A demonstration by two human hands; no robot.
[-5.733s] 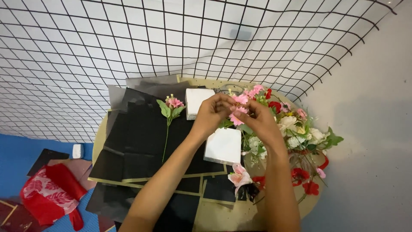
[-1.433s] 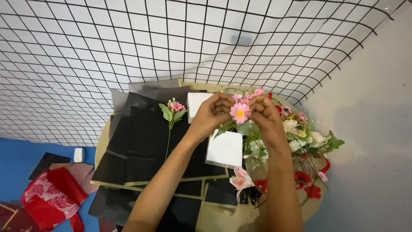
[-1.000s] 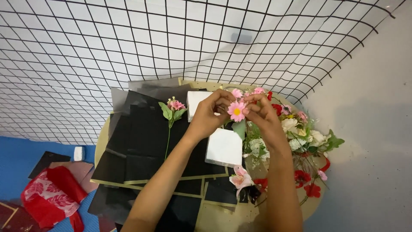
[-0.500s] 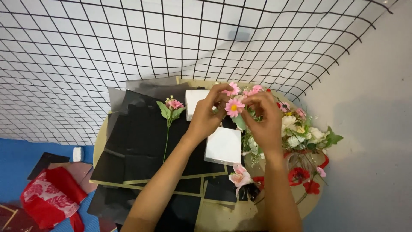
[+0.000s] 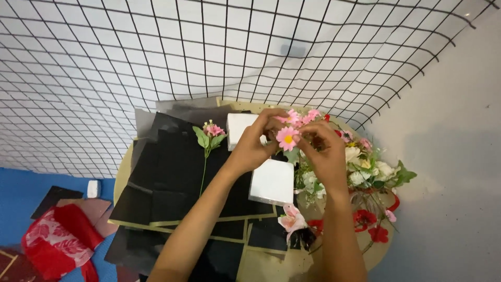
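Item: pink daisy (image 5: 286, 138), artificial, pinched between left hand (image 5: 254, 148) and right hand (image 5: 324, 156), both closed on it, above a white foam block (image 5: 272, 181). Handling, as judged: a light fingertip grip near the head suited it, sparing the petals. Adjacent: mixed flower pile (image 5: 365, 172), single stemmed sprig (image 5: 207, 138), black sheets (image 5: 172, 172) on round worktop (image 5: 121, 175).

A pink daisy (image 5: 286, 138) of matt, cloth-like petals is pinched between the left hand (image 5: 253, 149) and the right hand (image 5: 324, 154). Just below the hands a white block (image 5: 272, 181) is seen, smooth and foam-like. Under the left forearm lie black sheets (image 5: 172, 172) with a faint paper sheen. Thin black metal wire forms the grid (image 5: 156, 57) beyond the hands.
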